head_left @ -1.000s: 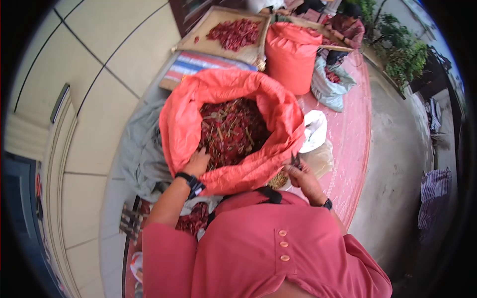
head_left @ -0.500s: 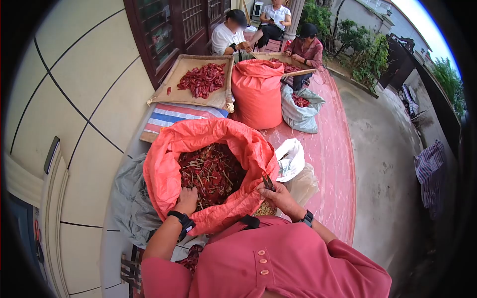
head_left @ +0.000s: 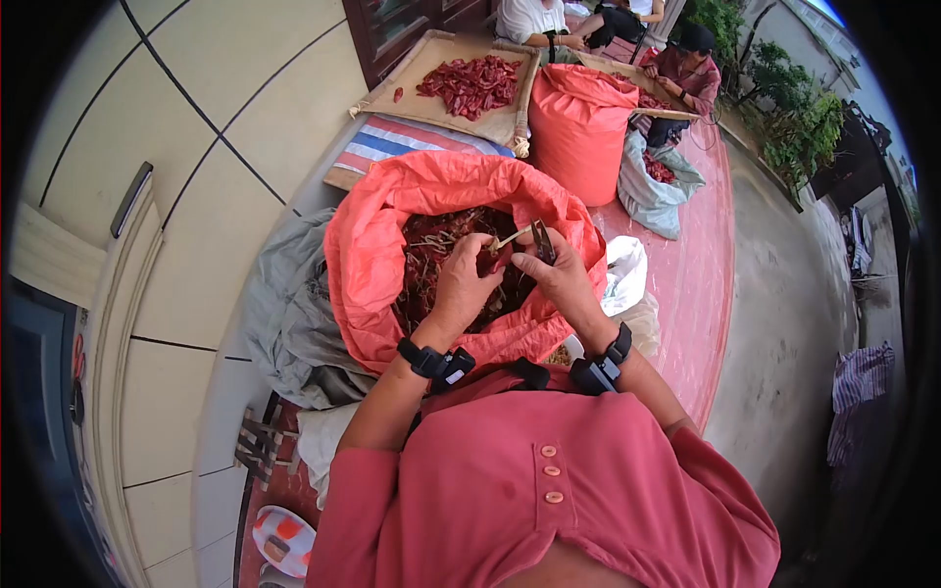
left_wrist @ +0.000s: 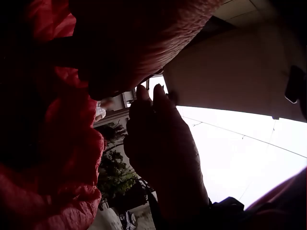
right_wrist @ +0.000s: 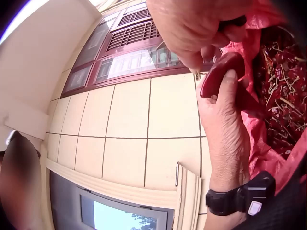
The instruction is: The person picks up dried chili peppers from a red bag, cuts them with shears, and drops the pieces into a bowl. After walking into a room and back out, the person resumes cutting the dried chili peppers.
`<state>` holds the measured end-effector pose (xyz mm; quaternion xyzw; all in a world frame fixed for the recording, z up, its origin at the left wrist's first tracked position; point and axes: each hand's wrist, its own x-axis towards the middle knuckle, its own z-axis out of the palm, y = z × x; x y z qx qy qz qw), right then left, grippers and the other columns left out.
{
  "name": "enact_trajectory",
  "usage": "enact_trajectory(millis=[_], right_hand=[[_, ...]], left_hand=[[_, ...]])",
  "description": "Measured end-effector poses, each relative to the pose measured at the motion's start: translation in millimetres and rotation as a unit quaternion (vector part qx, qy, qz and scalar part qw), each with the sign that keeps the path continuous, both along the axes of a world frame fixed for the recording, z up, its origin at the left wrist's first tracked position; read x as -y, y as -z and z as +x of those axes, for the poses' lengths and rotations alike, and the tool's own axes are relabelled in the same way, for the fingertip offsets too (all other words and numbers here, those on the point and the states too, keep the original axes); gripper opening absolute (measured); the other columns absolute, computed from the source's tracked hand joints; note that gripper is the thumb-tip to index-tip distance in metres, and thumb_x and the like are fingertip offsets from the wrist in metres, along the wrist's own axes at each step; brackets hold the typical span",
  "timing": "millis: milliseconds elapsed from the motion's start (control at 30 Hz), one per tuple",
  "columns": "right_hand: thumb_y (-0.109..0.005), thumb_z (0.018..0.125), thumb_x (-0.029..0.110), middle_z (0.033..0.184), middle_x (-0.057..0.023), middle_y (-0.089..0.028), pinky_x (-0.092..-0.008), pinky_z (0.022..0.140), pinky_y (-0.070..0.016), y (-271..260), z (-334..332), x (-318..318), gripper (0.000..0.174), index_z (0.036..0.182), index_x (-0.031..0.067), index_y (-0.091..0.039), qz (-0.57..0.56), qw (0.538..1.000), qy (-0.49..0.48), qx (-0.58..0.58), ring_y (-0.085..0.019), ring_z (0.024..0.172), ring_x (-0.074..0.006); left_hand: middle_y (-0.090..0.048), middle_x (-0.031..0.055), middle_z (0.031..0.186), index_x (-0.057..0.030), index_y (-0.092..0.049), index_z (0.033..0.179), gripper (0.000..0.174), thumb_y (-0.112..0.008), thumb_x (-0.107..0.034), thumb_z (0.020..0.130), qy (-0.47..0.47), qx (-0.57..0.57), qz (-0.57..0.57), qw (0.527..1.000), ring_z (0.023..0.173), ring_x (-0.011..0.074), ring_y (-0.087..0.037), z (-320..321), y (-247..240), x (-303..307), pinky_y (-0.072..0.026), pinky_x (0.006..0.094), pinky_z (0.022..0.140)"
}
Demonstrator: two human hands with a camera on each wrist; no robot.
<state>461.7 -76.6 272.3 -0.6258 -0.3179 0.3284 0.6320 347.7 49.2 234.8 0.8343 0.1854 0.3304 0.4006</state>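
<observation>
Over the open red sack [head_left: 363, 235], my left hand [head_left: 463, 289] pinches a dried red chili pepper [right_wrist: 223, 72] between thumb and fingers. A pale stem [head_left: 512, 238] sticks out from it towards the other hand. My right hand [head_left: 567, 279] grips small dark scissors [head_left: 542, 241], their blades close to the stem. Fingertips of both hands nearly meet in the head view. Beneath them, the sack holds red chilies with pale loose stems [right_wrist: 283, 91]. The left wrist view is dark and shows mostly the right hand's outline [left_wrist: 163, 143].
Behind stand a full red sack [head_left: 580, 132], a woven tray of chilies [head_left: 392, 90] and a pale green bag [head_left: 647, 201]. White plastic [head_left: 624, 269] lies right of the open sack, grey sacking [head_left: 294, 294] left. Several seated people work at the back.
My left hand has come up out of the chilies in the sack, now holding a chili. My right hand has moved left from the rim with the scissors to meet it.
</observation>
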Motion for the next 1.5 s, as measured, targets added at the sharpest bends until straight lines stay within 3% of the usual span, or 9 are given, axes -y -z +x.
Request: enact_trajectory(millis=[467, 700, 767, 967, 1133, 1267, 1367, 1400, 1500], right_hand=[[-0.070, 0.086, 0.013, 0.076, 0.0051, -0.058, -0.0183, 0.051, -0.0320, 6, -16, -13, 0.013, 0.096, 0.0079, -0.062, -0.018, 0.989, -0.007, -0.148, -0.046, 0.060, -0.0025], [-0.071, 0.085, 0.014, 0.070, 0.0047, -0.057, -0.0212, 0.041, -0.0248, 29, -15, -15, 0.016, 0.098, 0.0083, -0.063, -0.030, 0.986, 0.026, -0.159, -0.036, 0.044, -0.0033], [-0.067, 0.087, 0.009, 0.077, 0.0042, -0.059, -0.0206, 0.050, -0.0352, 36, -10, -21, 0.010, 0.095, 0.0063, -0.062, 0.023, 0.995, 0.014, -0.092, -0.046, 0.057, -0.0036], [-0.058, 0.089, 0.000, 0.083, 0.0021, -0.058, -0.0209, 0.070, -0.0440, 14, -21, -21, 0.007, 0.095, 0.0031, -0.058, 0.021, 0.997, -0.045, 0.059, -0.052, 0.078, -0.0053], [-0.063, 0.077, 0.003, 0.092, -0.0097, -0.058, -0.0388, 0.056, -0.0509, -10, -29, -17, 0.019, 0.095, 0.0077, -0.055, 0.004, 0.876, -0.050, 0.480, -0.064, 0.075, -0.0310], [-0.062, 0.081, 0.004, 0.088, -0.0062, -0.059, -0.0371, 0.055, -0.0501, 11, -28, -15, 0.018, 0.096, 0.0081, -0.054, -0.041, 0.840, -0.026, 0.540, -0.062, 0.070, -0.0278], [-0.056, 0.091, 0.004, 0.077, -0.0006, -0.055, -0.0284, 0.046, -0.0405, 45, -24, -21, 0.004, 0.093, 0.0077, -0.054, 0.083, 0.991, -0.030, 0.097, -0.053, 0.056, -0.0141], [-0.052, 0.096, 0.009, 0.069, 0.0034, -0.050, -0.0220, 0.043, -0.0305, 18, -29, -13, 0.005, 0.092, 0.0079, -0.054, 0.002, 0.993, -0.040, -0.111, -0.038, 0.048, -0.0054], [-0.052, 0.095, 0.009, 0.070, 0.0020, -0.050, -0.0202, 0.044, -0.0283, 30, -21, -3, 0.005, 0.091, 0.0087, -0.054, 0.011, 0.947, -0.084, -0.310, -0.035, 0.046, -0.0044]], left_hand=[[-0.060, 0.0113, 0.101, -0.0106, -0.026, 0.146, 0.089, -0.066, 0.006, 0.068, 0.020, -0.030, 0.189, 0.981, 0.088, 0.0307, -0.057, -15, 3, 5, -0.0415, 0.0428, 0.082], [-0.059, 0.0148, 0.107, -0.0094, -0.023, 0.147, 0.091, -0.068, 0.003, 0.068, 0.023, -0.088, 0.083, 0.992, 0.093, 0.0342, -0.059, -12, 15, 4, -0.0475, 0.0450, 0.079], [-0.059, 0.0147, 0.106, -0.0103, -0.022, 0.147, 0.094, -0.074, -0.002, 0.069, 0.020, -0.085, 0.013, 0.996, 0.099, 0.0349, -0.058, -16, 6, 6, -0.0481, 0.0424, 0.084], [-0.063, 0.0077, 0.110, -0.0007, -0.057, 0.118, 0.046, -0.073, -0.020, 0.080, 0.213, -0.177, -0.347, 0.896, 0.101, 0.0126, -0.057, -20, 1, -28, -0.0464, 0.0281, 0.086], [-0.063, 0.0054, 0.078, -0.0013, -0.062, 0.092, 0.011, -0.056, -0.008, 0.086, 0.260, -0.151, -0.383, 0.873, 0.075, 0.0133, -0.060, -25, -7, -18, -0.0466, 0.0269, 0.070], [-0.055, 0.0056, 0.060, -0.0001, -0.059, 0.087, 0.011, -0.052, -0.008, 0.087, 0.267, -0.104, -0.383, 0.878, 0.061, 0.0119, -0.055, -23, 14, -11, -0.0439, 0.0288, 0.059], [-0.058, 0.0127, 0.065, 0.0027, -0.056, 0.096, 0.016, -0.052, -0.010, 0.088, 0.156, -0.157, -0.201, 0.954, 0.063, 0.0193, -0.059, -28, -11, 4, -0.0460, 0.0335, 0.060], [-0.060, 0.0205, 0.076, 0.0043, -0.053, 0.102, 0.021, -0.053, -0.013, 0.090, 0.164, -0.112, -0.083, 0.977, 0.071, 0.0319, -0.062, -28, 6, 3, -0.0481, 0.0395, 0.065], [-0.061, 0.0244, 0.086, 0.0044, -0.052, 0.100, 0.023, -0.056, -0.016, 0.090, 0.183, -0.112, -0.022, 0.976, 0.081, 0.0415, -0.060, -30, 23, -1, -0.0480, 0.0446, 0.070]])
